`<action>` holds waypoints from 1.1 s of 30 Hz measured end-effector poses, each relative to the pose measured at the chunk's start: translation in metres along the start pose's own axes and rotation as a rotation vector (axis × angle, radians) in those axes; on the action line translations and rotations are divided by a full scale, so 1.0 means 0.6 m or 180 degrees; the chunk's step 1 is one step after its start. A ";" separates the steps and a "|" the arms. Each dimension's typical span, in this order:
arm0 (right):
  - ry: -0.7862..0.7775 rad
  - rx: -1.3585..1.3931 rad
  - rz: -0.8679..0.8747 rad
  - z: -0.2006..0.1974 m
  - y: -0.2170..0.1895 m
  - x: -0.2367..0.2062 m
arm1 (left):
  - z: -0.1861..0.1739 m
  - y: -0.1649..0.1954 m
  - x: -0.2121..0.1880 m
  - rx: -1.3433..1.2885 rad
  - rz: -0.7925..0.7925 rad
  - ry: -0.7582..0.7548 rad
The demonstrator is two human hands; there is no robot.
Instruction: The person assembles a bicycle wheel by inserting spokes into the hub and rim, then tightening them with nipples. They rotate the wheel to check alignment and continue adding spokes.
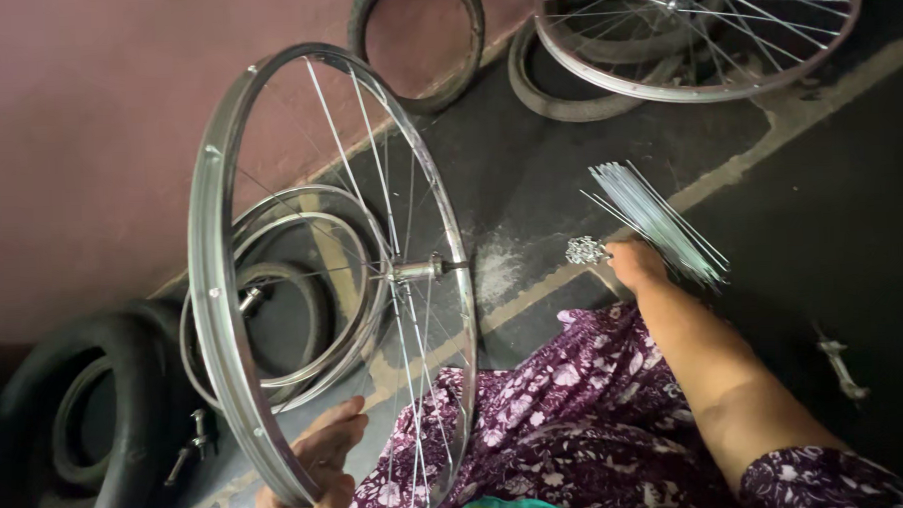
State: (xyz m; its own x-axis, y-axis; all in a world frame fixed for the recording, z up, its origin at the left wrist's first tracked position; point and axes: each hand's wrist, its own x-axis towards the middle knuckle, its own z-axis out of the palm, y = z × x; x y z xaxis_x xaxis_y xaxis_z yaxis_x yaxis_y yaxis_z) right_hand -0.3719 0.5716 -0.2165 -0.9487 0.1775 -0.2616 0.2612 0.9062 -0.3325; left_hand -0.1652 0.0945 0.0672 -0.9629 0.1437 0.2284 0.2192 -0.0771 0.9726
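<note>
A silver bicycle wheel rim (pixel 209 293) with thin spokes and a hub (pixel 419 270) stands upright in front of me. My left hand (pixel 314 469) grips its lower edge. My right hand (pixel 635 263) reaches out to the dark floor, fingers down by a small pile of shiny spoke nipples (pixel 585 249). A bundle of loose silver spokes (pixel 661 222) lies just beyond that hand. Whether the right hand holds anything is hidden. My lap is covered by purple flowered cloth (pixel 567 420).
Bare rims (pixel 303 299) lean on the pink wall at left, beside a black tyre (pixel 97 417). Another spoked wheel (pixel 699 30) and tyres (pixel 419 45) lie at the top. A small metal part (pixel 841 363) lies at right, bolts (pixel 188 443) at lower left.
</note>
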 end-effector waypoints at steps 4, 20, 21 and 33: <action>-0.0117 -0.0464 -0.0208 0.004 -0.015 0.011 | 0.004 0.016 0.004 0.0118 -0.0548 0.0095; 0.0109 0.3174 -0.0303 -0.098 -0.057 -0.244 | 0.153 0.063 0.086 -0.0110 -0.0268 0.0446; -0.0167 0.3194 -0.0421 -0.113 -0.072 -0.275 | 0.167 0.059 0.097 -0.0166 -0.0318 0.0533; -0.0288 0.3760 -0.3180 -0.169 -0.209 -0.490 | 0.340 0.033 0.114 0.0227 0.0503 0.0264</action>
State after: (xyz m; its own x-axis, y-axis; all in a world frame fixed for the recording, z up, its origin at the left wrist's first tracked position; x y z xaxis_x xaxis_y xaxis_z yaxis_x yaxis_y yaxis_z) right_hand -0.1437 0.4450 -0.0057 -0.8146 -0.3567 0.4574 -0.4214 -0.1779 -0.8892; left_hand -0.1945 0.3042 0.1108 -0.9247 0.0531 0.3769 0.3763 -0.0218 0.9262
